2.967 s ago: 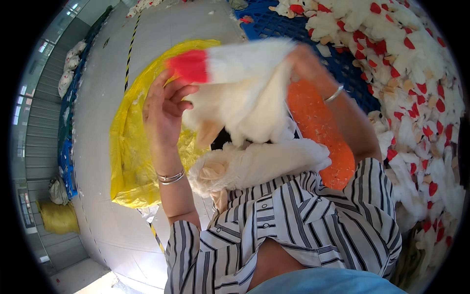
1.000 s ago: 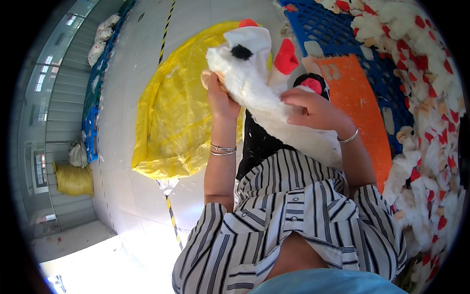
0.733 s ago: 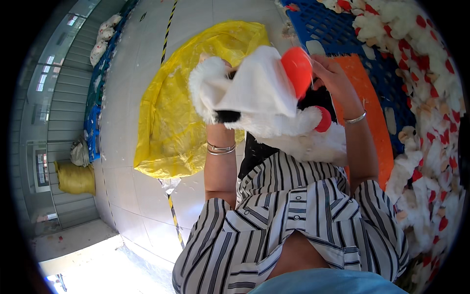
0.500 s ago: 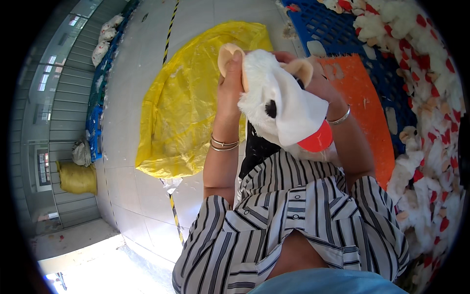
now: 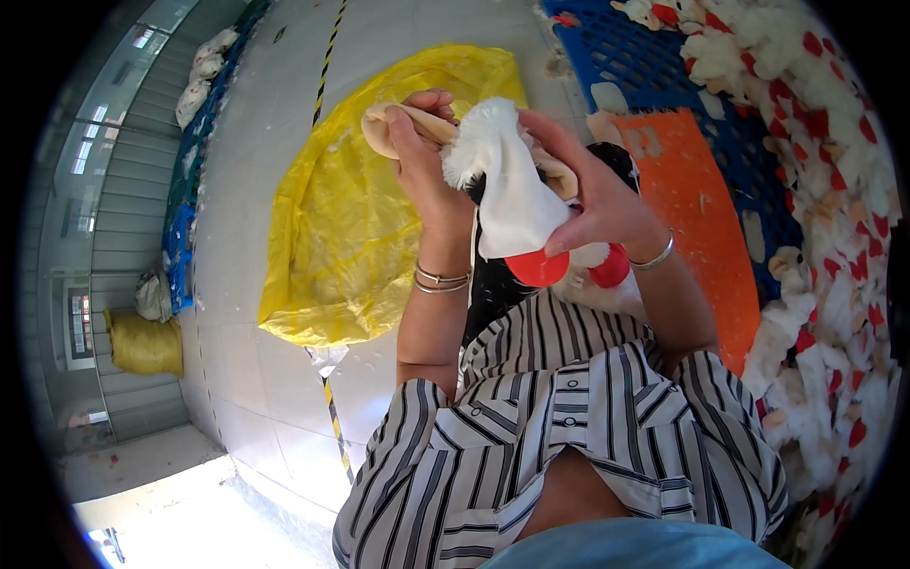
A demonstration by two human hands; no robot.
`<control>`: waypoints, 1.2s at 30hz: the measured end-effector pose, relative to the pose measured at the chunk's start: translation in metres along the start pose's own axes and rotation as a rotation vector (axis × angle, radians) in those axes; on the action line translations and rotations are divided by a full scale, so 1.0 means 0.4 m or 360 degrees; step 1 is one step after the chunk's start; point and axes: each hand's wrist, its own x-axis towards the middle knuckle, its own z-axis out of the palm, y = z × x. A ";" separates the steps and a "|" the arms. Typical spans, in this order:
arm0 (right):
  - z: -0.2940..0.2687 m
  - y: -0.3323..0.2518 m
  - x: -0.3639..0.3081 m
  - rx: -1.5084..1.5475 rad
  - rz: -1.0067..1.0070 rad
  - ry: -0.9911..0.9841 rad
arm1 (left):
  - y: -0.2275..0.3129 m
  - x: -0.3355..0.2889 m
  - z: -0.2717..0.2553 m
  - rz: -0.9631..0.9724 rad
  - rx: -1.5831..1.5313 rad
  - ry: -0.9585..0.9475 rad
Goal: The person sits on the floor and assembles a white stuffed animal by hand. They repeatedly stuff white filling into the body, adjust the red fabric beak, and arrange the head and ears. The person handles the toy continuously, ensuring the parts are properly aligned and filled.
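Between my hands is a limp white plush animal head (image 5: 517,204) with short fur, dark eye patches, beige ears and a red piece at its lower end. My left hand (image 5: 431,175) grips one beige ear (image 5: 379,133), pulled out to the left, thumb on top. My right hand (image 5: 602,194) clasps the other side of the head, its thumb on the white cloth close to the red piece. Part of the second ear shows beside the right fingers. Under the right wrist, on my lap, lies more white plush with a red part (image 5: 607,266).
A large yellow plastic bag (image 5: 351,218) lies on the tiled floor ahead. To the right are an orange mat (image 5: 706,228), a blue slatted pallet (image 5: 635,57) and a long heap of white-and-red plush pieces (image 5: 834,237). A yellow sack (image 5: 145,343) stands at the far left wall.
The plush head has been turned and crumpled, with its red end moved left. My left hand has drawn its ear outward to the left; my right hand has come down over the head's side.
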 end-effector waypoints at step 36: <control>-0.108 -0.040 0.123 -0.0488 -0.0398 0.0904 | -0.017 -0.012 -0.104 -0.0023 0.1745 -0.1231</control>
